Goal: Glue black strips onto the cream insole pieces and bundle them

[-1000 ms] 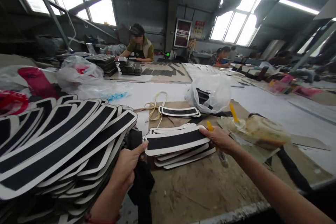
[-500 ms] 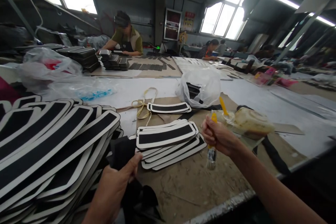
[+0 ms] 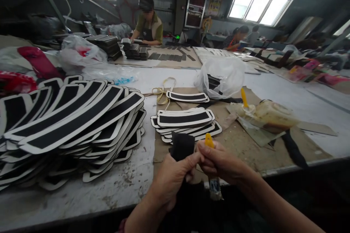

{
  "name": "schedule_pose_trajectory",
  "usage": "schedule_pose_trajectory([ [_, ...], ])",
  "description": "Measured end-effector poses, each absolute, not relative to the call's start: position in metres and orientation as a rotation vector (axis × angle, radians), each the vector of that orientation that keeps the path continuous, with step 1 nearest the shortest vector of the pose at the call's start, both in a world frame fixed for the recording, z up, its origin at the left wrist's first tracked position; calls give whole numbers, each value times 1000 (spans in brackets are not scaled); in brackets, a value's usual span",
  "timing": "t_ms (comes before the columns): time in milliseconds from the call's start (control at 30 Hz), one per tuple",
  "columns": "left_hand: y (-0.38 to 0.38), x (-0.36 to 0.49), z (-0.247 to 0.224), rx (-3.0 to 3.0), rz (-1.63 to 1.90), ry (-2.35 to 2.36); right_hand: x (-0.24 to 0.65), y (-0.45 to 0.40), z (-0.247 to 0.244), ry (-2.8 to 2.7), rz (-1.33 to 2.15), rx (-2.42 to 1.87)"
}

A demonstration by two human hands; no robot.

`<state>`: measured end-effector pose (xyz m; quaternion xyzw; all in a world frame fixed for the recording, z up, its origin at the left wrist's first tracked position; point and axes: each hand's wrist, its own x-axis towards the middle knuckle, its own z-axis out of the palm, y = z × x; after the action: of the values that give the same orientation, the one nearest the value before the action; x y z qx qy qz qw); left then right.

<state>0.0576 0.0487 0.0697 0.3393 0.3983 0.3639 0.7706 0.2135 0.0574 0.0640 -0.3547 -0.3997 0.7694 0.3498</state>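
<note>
My left hand is closed on a piece of black fabric, whose upper end folds over above the thumb. Against its fingertips, my right hand grips a yellow-handled brush with the bristles pointing down past the table edge. Whether the right fingertips also pinch the fabric is hidden. Just beyond the hands lies a small stack of curved black panels with white borders. A shorter stack of similar panels sits behind it.
A large fanned pile of bordered panels covers the left side. To the right stands a glue-stained plastic container beside a second yellow handle. A clear plastic bag lies farther back. A co-worker works across the table.
My right hand has brought the brush left and down to my left hand. The left hand has moved right with the black fabric, which now shows above the thumb. The view has shifted.
</note>
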Motion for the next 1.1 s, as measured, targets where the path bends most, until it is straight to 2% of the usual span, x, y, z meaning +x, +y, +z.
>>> schedule_pose_trajectory([
  [267, 19, 38, 60, 617, 748, 748, 195, 34, 69, -1151, 2040, -690],
  [433, 1, 40, 56, 715, 795, 828, 196, 30, 70, -1005, 2029, -764],
  [533, -9, 43, 52, 752, 723, 956, 213, 32, 72, -841, 1684, -950],
  [600, -13, 46, 49, 699, 713, 1028, 227, 27, 73, -936, 1374, -1105],
  [733, -18, 63, 40, 701, 606, 998, 245, -1, 76, -1579, 699, -1361],
  [833, -23, 82, 34, 724, 671, 834, 246, -23, 75, -2035, 225, -1330],
  [933, -26, 94, 26, 674, 683, 704, 245, -35, 72, -2215, 48, -1322],
  [1100, -22, 88, 15, 488, 386, 668, 240, -40, 74, -2327, -127, -1283],
])
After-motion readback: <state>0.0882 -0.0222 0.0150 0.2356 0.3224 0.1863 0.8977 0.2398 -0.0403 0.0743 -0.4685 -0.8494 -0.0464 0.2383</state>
